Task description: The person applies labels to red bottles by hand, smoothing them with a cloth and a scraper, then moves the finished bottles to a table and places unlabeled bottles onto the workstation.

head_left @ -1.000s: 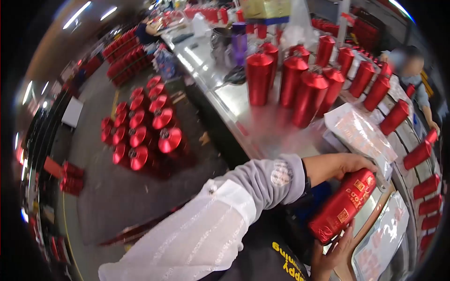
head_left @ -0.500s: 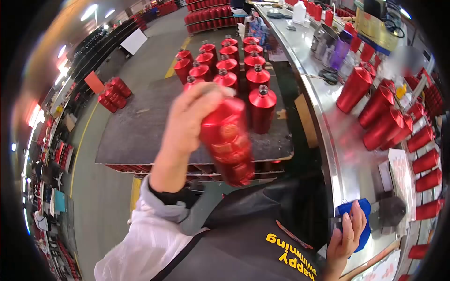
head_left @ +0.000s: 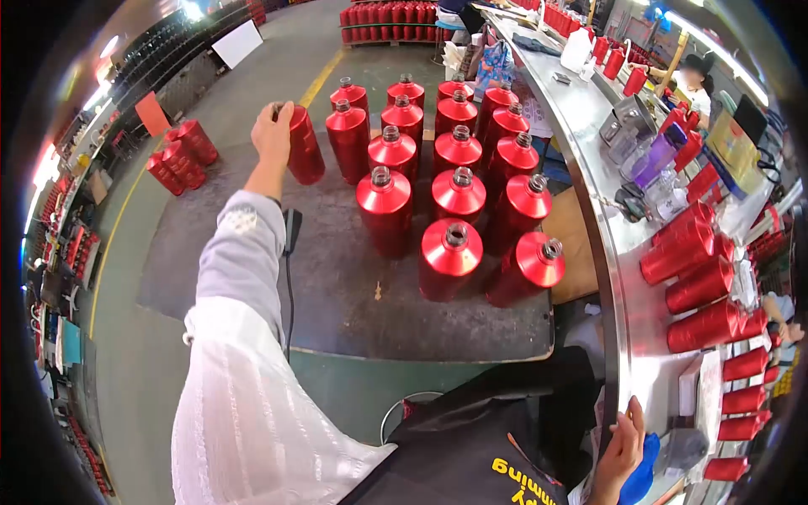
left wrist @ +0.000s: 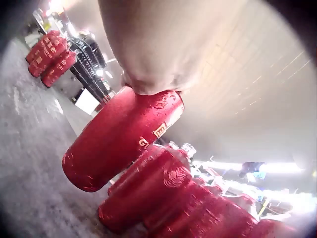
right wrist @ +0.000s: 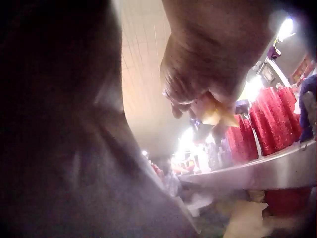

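Note:
My left hand (head_left: 271, 139) is stretched out over the dark board, gripping a red bottle (head_left: 307, 153) by its top. That bottle stands slightly tilted at the left end of the rows of red bottles (head_left: 391, 198), whose necks are uncapped. In the left wrist view, gold marks and an embossed pattern show on the held bottle (left wrist: 116, 136), its base close over the board; the hand hides its neck. By the bench's near edge, my right hand (head_left: 621, 446) hangs with loosely bent fingers, beside a blue cloth (head_left: 644, 473).
The dark board (head_left: 337, 295) lies low, left of the metal bench (head_left: 619, 278). More red bottles (head_left: 703, 286) stand on the bench, near a purple container (head_left: 661, 156). A few bottles (head_left: 181, 160) stand apart at far left. Another person (head_left: 694, 84) sits across the bench.
The left hand has carried the red bottle from the bench side across to the far left of the board's rows. The right hand let go of the bottle and stays by the blue cloth.

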Demonstrator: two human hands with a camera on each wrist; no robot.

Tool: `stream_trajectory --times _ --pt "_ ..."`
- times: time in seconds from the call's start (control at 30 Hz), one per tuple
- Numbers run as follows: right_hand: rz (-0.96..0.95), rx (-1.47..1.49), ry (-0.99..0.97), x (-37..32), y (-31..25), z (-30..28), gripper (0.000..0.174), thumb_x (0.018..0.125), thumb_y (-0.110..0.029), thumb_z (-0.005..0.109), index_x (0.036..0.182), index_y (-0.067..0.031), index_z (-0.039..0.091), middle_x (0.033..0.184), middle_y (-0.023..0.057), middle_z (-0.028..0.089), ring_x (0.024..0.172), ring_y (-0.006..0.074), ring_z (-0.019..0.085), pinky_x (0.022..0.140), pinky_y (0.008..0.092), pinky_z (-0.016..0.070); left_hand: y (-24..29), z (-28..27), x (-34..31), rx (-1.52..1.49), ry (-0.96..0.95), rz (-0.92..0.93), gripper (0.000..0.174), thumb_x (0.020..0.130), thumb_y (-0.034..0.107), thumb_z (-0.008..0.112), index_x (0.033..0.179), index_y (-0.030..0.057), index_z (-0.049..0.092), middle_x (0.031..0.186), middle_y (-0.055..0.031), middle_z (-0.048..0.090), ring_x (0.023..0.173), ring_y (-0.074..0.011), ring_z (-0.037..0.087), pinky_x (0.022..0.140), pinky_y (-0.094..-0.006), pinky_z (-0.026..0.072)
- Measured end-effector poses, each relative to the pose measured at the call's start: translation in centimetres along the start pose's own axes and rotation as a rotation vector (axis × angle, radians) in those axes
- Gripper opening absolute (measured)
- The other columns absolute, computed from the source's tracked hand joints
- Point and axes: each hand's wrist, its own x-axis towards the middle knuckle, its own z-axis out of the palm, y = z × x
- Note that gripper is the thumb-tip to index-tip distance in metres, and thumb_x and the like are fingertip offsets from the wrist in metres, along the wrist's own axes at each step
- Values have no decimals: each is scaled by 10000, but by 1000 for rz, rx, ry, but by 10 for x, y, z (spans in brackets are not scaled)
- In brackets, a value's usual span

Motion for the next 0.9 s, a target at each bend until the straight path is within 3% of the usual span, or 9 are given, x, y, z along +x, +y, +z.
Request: stream_trajectory --times 0.1,0.2,0.23,0.37,0.57,0.67,0.77,0.87,0.9 --pt "4 -94 -41 7 1 18 187 908 48 551 1074 11 629 1280 251 583 1173 396 586 977 423 482 -35 46 44 13 17 -20 384 873 419 651 1011 65 703 987 -137 701 949 -300 655 883 -382 476" --pt "-66 -132 -121 25 -12 30 336 907 49 585 1238 -8 605 1311 233 569 1133 357 611 928 378 524 -70 84 70 67 22 -21 405 863 437 651 1024 70 706 1014 -143 701 980 -315 653 904 -400 476" --pt "-30 -128 -72 29 -20 36 241 923 73 532 1112 5 667 1215 212 637 1116 347 626 957 381 511 -79 94 74 94 -7 -45 414 862 441 648 1039 71 703 1036 -147 698 999 -319 649 912 -408 476" --pt "13 -139 -126 36 -22 41 260 924 61 526 1145 4 652 1242 215 621 1139 354 614 957 379 510 -107 127 88 263 -67 -83 478 886 479 607 1128 71 667 1148 -145 677 1088 -305 625 955 -387 458" --pt "-26 -154 -161 42 -18 46 269 929 51 503 1150 7 650 1245 218 618 1142 358 612 982 397 492 -105 126 111 452 -345 -68 507 915 486 537 1213 85 619 1173 -162 658 1102 -344 605 964 -419 450" --pt "-35 -122 -171 46 -22 48 266 932 43 505 1155 7 647 1243 219 617 1142 359 611 991 402 485 -90 119 106 646 35 290 495 901 473 539 1240 119 609 1194 -177 640 1126 -368 587 969 -459 450" --pt "-32 -111 -172 45 -20 48 246 939 28 522 1152 9 645 1232 217 620 1135 360 613 985 395 489 -24 110 107 326 -431 467 466 885 461 555 1209 135 634 1132 -167 665 1067 -357 615 925 -449 476" --pt "-66 -91 -185 46 -19 53 221 945 9 547 1144 12 644 1219 215 624 1127 361 615 979 392 493 -12 133 100 466 -702 507 426 863 441 591 1115 105 666 1039 -167 687 995 -346 640 862 -438 498" --pt "-73 -93 -180 46 -18 53 217 945 6 552 1142 11 645 1216 214 626 1125 360 616 976 391 495 -13 135 101 444 -714 471 414 856 430 604 1092 97 667 1022 -166 690 978 -345 644 847 -436 500"
